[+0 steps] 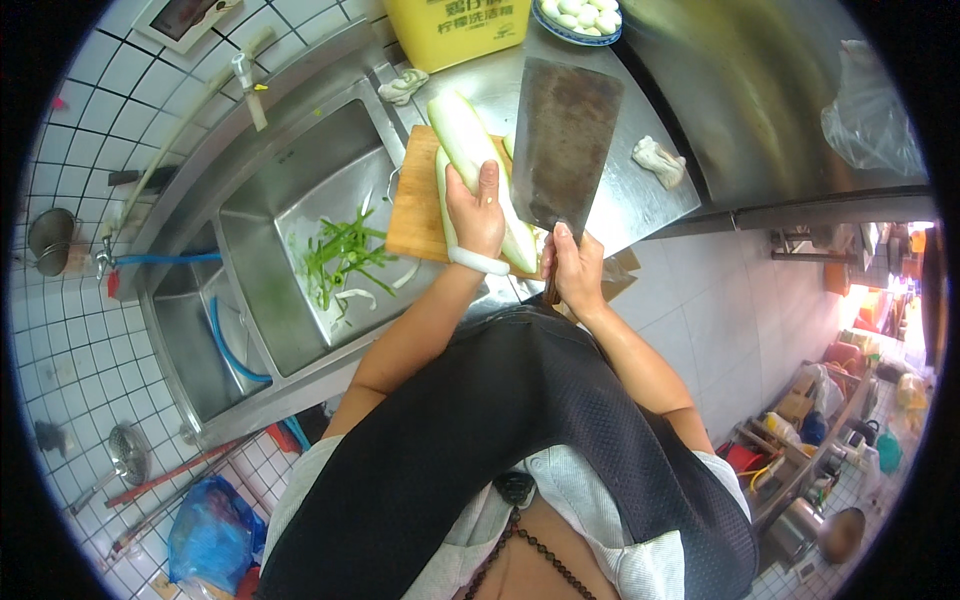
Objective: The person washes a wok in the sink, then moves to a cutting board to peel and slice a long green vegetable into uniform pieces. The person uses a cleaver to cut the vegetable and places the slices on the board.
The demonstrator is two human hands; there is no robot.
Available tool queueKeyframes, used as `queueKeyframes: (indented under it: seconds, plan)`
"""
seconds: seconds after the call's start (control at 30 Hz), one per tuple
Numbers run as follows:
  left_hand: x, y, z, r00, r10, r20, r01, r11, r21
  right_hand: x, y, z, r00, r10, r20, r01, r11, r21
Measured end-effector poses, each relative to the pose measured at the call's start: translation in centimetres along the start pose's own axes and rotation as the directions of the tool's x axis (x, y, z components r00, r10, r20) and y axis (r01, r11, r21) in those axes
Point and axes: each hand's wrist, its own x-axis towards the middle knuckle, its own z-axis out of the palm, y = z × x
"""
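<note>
My left hand (478, 217), with a white bangle at its wrist, holds a long pale-green peeled gourd piece (461, 127) above a wooden cutting board (414, 195). Beneath it, another pale piece (444, 176) lies on the board, partly hidden, and a bit of a further one shows to the right. My right hand (574, 266) grips the handle of a broad cleaver (566, 142). Its wide, darkly stained blade is raised flat to the view, just right of the gourd and apart from my left hand.
Left of the board is a steel sink (337, 172) with green peelings (345, 251) in it. A yellow jug (457, 30), a bowl of peeled eggs or similar white ovals (581, 19) and crumpled cloths (403, 86) (660, 161) stand or lie on the steel counter (637, 202).
</note>
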Motion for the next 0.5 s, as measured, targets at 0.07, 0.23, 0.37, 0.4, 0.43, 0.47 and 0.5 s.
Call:
queueKeyframes:
  seconds: [0.07, 0.23, 0.37, 0.4, 0.43, 0.47, 0.5]
  plan:
    - [-0.2, 0.1, -0.1, 0.999, 0.045, 0.005, -0.045, 0.998, 0.032, 0.0, -0.3, 0.2, 1.0, -0.021, 0.009, 0.021, 1.0, -0.002]
    - [-1.2, 0.9, -0.4, 0.987, 0.132, 0.09, -0.15, 0.959, 0.239, 0.4, -0.9, 0.3, 1.0, -0.028, 0.003, 0.028, 0.999, -0.039]
    - [-1.1, 1.3, -0.5, 0.991, 0.102, 0.082, -0.116, 0.975, 0.189, 1.0, -1.2, 0.5, 0.999, -0.045, 0.022, 0.046, 0.998, -0.031]
    - [-1.0, 1.4, -0.6, 0.991, 0.095, 0.099, -0.113, 0.974, 0.199, 1.1, -1.3, 0.5, 0.999, -0.036, 0.018, 0.037, 0.999, -0.036]
    - [-0.8, 1.5, -0.7, 0.989, 0.089, 0.119, -0.112, 0.971, 0.21, 1.2, -1.3, 0.6, 0.999, -0.027, 0.018, 0.028, 0.999, -0.04]
    - [-0.7, 1.6, -0.9, 0.987, 0.083, 0.138, -0.112, 0.969, 0.221, 1.3, -1.4, 0.7, 1.0, -0.022, 0.011, 0.022, 0.999, -0.044]
    - [-0.7, 1.6, -1.0, 0.985, 0.074, 0.154, -0.111, 0.962, 0.249, 1.4, -1.5, 0.8, 0.999, -0.018, 0.027, 0.019, 0.999, -0.027]
